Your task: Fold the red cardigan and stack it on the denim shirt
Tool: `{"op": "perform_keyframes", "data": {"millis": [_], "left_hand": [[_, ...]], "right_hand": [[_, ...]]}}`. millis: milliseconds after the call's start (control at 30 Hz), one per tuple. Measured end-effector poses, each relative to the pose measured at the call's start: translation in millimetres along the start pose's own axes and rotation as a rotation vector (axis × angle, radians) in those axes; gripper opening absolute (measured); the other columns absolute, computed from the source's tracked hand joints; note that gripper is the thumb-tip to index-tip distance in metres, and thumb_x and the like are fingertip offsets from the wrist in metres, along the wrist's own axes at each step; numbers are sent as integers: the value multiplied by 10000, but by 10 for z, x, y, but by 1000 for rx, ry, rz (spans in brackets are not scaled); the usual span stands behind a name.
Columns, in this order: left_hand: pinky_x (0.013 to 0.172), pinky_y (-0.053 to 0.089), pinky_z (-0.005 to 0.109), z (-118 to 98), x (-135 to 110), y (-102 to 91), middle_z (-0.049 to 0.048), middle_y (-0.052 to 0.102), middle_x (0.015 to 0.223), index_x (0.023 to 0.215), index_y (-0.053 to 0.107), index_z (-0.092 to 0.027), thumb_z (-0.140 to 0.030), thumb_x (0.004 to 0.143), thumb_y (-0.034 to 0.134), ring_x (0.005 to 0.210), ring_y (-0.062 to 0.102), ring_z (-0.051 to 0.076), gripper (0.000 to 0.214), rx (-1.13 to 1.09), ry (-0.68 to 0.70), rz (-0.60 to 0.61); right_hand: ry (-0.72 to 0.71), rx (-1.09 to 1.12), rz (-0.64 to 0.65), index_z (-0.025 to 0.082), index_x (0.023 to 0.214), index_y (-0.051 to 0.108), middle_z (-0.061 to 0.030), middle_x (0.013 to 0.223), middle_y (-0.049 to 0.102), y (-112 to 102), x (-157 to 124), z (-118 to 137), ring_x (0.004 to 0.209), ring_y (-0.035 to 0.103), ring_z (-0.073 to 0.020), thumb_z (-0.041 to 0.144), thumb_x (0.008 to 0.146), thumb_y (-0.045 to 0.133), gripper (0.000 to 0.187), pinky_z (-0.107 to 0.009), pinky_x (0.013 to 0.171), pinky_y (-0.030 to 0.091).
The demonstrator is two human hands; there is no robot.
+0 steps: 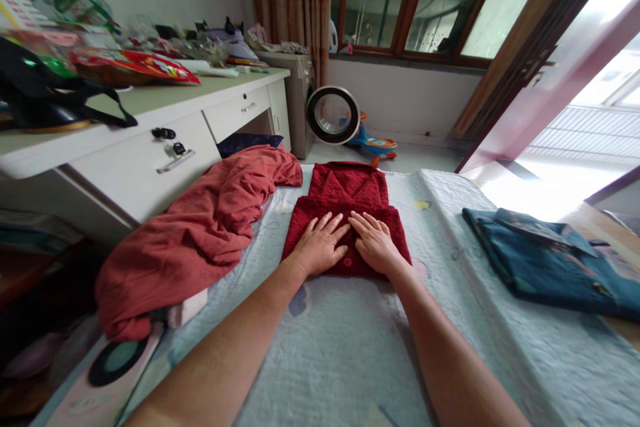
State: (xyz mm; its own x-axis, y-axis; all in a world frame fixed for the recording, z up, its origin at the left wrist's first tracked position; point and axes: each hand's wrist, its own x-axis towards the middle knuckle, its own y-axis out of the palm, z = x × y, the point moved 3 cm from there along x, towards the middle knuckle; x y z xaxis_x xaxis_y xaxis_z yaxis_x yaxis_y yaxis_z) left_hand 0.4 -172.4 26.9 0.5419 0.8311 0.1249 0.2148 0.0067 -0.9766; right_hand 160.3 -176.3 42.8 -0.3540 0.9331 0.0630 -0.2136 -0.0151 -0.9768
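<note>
A folded dark red knit garment (345, 193) with a collar lies on the pale quilted bed cover (350, 347). My left hand (320, 243) rests flat on its near left part, fingers stretched out and slightly spread. My right hand (373, 240) lies flat beside it on the near right part, fingers extended and almost touching the left hand. Neither hand grips anything; both palms press down on the cloth.
A crumpled rust-red cloth (200, 227) is heaped at the bed's left edge. A folded blue patterned garment (545, 260) lies to the right. A cluttered white desk with drawers (165, 140) stands left; a round fan (333, 115) and toy car (373, 145) sit on the floor beyond.
</note>
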Motion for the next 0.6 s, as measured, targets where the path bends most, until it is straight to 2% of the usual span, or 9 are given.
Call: {"op": "perform_keyframes", "data": {"millis": [200,433,600], "left_hand": [[1159,202,531,-7,-10,-14,38,276,1585,1490,318,-308,-485,930,426,1462,188,286,597,8,9,-9],[1156,201,535,-3,-8,-15,34,258,1592,1477,342,-321,-502,933,412,1465,179,285,577,0,5,2],[1158,204,521,-3,-10,-16,24,264,1590,1474,342,-332,-504,931,417,1463,184,281,575,-2,-4,-1]], "right_hand": [[32,-9,22,239,1501,328,29,1583,263,-1,25,-4,1424,234,-226,220,857,351,644,-429,1117,239],[37,-40,27,228,1494,350,43,1577,276,-101,181,-80,1241,414,-271,255,854,368,640,-418,1000,372],[49,-40,-15,224,1477,384,34,1552,340,-90,290,-111,1186,452,-272,289,899,341,583,-406,977,388]]}}
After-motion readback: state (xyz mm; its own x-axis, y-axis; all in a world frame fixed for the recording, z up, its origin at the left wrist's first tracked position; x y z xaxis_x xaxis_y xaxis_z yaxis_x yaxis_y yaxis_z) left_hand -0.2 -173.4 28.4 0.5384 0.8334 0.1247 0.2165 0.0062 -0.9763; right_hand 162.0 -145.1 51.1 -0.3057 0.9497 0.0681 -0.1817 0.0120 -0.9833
